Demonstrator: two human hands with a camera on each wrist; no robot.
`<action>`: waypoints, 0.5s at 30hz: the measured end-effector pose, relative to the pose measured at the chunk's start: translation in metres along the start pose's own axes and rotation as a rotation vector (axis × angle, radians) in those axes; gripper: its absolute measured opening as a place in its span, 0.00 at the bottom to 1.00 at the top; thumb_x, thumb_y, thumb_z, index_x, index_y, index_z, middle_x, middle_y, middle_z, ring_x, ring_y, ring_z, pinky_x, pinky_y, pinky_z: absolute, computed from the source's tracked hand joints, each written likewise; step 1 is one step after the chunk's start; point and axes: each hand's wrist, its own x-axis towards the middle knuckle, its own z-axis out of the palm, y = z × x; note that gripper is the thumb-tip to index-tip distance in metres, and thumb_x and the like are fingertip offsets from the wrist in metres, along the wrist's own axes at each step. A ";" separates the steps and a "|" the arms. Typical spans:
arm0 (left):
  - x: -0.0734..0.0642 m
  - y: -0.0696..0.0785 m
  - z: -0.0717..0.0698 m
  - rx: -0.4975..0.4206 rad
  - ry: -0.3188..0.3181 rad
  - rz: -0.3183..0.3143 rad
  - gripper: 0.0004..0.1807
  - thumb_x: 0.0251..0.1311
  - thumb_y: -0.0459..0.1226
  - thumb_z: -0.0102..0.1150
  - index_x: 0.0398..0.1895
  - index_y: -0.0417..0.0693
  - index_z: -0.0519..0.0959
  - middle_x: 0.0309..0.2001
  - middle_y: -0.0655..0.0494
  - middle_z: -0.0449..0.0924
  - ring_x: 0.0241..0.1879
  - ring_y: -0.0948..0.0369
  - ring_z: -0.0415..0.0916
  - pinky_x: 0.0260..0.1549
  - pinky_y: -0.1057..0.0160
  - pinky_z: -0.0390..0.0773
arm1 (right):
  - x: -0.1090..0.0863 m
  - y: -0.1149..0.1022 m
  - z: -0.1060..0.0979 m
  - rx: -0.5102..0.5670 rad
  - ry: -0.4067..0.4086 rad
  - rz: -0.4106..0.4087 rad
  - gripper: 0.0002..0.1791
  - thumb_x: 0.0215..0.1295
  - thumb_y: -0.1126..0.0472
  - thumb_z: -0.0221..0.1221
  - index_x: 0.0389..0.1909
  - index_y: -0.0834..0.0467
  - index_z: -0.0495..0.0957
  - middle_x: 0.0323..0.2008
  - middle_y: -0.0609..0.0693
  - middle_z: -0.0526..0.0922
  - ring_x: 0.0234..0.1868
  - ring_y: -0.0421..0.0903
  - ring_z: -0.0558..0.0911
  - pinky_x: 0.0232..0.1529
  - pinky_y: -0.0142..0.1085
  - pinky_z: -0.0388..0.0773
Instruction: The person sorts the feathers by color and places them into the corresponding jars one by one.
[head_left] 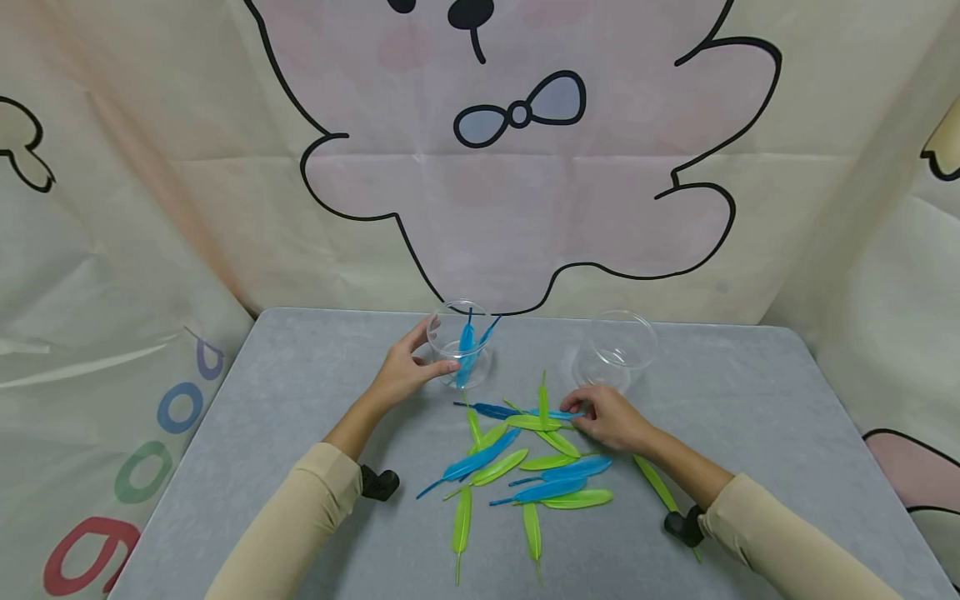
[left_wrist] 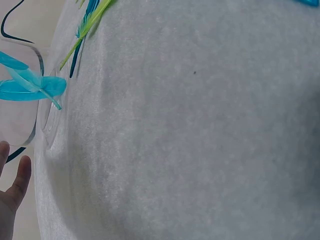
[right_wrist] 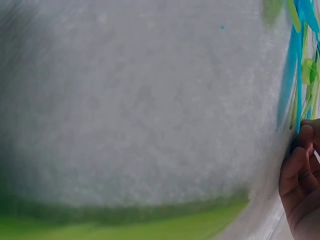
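Observation:
A clear plastic cup (head_left: pixel 483 379) stands at the back of the table, with blue feathers (left_wrist: pixel 30 87) leaning inside it. My left hand (head_left: pixel 405 371) holds this cup from its left side, thumb in front and fingers behind. On the right, my right hand (head_left: pixel 611 419) pinches the end of a light blue feather (head_left: pixel 558 414) at the back of the pile. That feather overlaps a dark blue feather (head_left: pixel 495 411) and some green ones. In the right wrist view, the blue quill (right_wrist: pixel 299 107) runs down to my fingertips.
A second clear cup (head_left: pixel 637 346) stands behind my right hand. Several green feathers (head_left: pixel 501 467) and blue feathers (head_left: pixel 480 457) lie scattered mid-table. One green feather (head_left: pixel 654 482) lies under my right forearm. A printed cloth (head_left: pixel 480 183) hangs behind the grey table (head_left: pixel 315 350).

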 end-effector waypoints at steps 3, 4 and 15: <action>0.001 0.000 0.000 0.001 0.002 0.001 0.51 0.57 0.48 0.72 0.79 0.50 0.53 0.76 0.53 0.58 0.73 0.47 0.57 0.61 0.42 0.69 | 0.001 0.000 0.002 -0.007 0.007 0.006 0.10 0.59 0.74 0.63 0.40 0.62 0.84 0.33 0.53 0.83 0.26 0.37 0.73 0.29 0.31 0.74; 0.001 0.000 0.000 0.001 0.002 0.002 0.51 0.57 0.47 0.72 0.79 0.49 0.53 0.76 0.53 0.58 0.73 0.48 0.57 0.61 0.41 0.69 | 0.001 0.000 0.002 -0.009 0.009 0.008 0.10 0.59 0.74 0.63 0.40 0.62 0.84 0.33 0.53 0.83 0.26 0.37 0.73 0.29 0.31 0.74; 0.002 0.000 -0.001 0.005 -0.002 -0.003 0.51 0.57 0.48 0.72 0.79 0.54 0.52 0.75 0.53 0.59 0.74 0.50 0.56 0.62 0.41 0.68 | 0.002 -0.005 0.002 -0.061 0.038 0.038 0.09 0.62 0.74 0.61 0.39 0.62 0.85 0.31 0.45 0.81 0.28 0.36 0.74 0.30 0.32 0.74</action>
